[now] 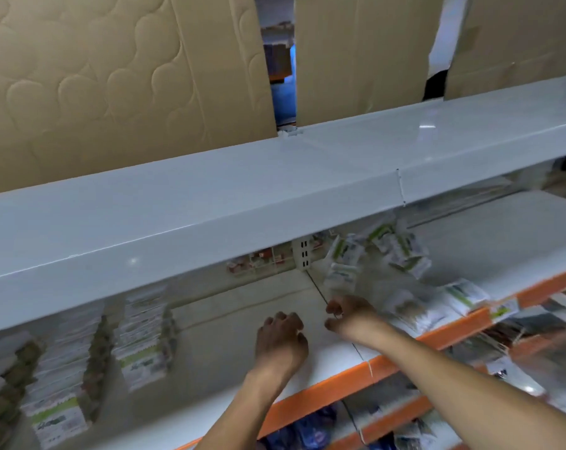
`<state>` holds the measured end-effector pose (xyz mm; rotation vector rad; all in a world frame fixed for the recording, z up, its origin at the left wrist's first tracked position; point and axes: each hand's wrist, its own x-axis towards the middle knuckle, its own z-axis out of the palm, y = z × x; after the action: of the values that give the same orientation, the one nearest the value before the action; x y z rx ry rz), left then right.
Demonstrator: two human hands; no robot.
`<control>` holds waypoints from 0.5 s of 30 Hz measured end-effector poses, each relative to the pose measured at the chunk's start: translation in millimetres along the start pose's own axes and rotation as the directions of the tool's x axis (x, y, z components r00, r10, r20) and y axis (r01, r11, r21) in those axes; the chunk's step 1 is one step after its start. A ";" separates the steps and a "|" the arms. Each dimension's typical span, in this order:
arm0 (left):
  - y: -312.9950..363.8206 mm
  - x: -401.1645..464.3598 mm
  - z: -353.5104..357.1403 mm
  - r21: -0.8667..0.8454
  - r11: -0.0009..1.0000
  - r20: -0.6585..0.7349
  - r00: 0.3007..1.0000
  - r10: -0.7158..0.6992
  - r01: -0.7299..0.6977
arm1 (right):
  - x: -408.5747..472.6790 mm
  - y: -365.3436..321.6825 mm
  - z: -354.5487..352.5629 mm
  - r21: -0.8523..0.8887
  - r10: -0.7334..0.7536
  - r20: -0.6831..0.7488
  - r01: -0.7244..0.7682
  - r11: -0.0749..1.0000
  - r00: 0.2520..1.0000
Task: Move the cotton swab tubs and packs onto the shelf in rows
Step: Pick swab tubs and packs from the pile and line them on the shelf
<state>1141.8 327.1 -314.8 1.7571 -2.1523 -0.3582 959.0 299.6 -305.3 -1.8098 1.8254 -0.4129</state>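
Brown cardboard sheets [366,53] line the back of a white metal shelving unit, and a quilted beige panel [80,76] stands at the upper left. An upper white shelf [275,196] runs across the view with nothing on its top in sight. Below it lies the lower shelf [236,306], white with an orange front strip [405,355].

On the left part of this lower shelf, packs stand in rows [64,368], front to back, white with green label bands; the printing is too blurred to read. A second row [145,332] stands just beside the first. To the right, loose packs [401,251] lie tumbled near the back, and more packs [437,303] lie flat near the orange strip. A small price tag [504,310] sits on the strip; its writing is unreadable.

Both hands reach over the bare middle of the lower shelf. The left hand [281,339] has its fingers curled loosely, holding nothing. The right hand [349,315] is curled beside a blurred pack [341,277] just beyond it; whether it holds that pack cannot be told. Blue packages [310,423] show on a shelf below.
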 end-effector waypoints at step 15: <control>161.4 57.8 83.1 -0.021 0.985 0.110 0.979 0.170 -0.168 | 21.1 146.2 -113.9 -0.027 -0.027 -0.055 0.026 0.999 0.998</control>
<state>953.1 302.0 -320.1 1.5673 -2.3527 -0.4330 775.0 269.8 -298.5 -1.8590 1.8540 -0.4552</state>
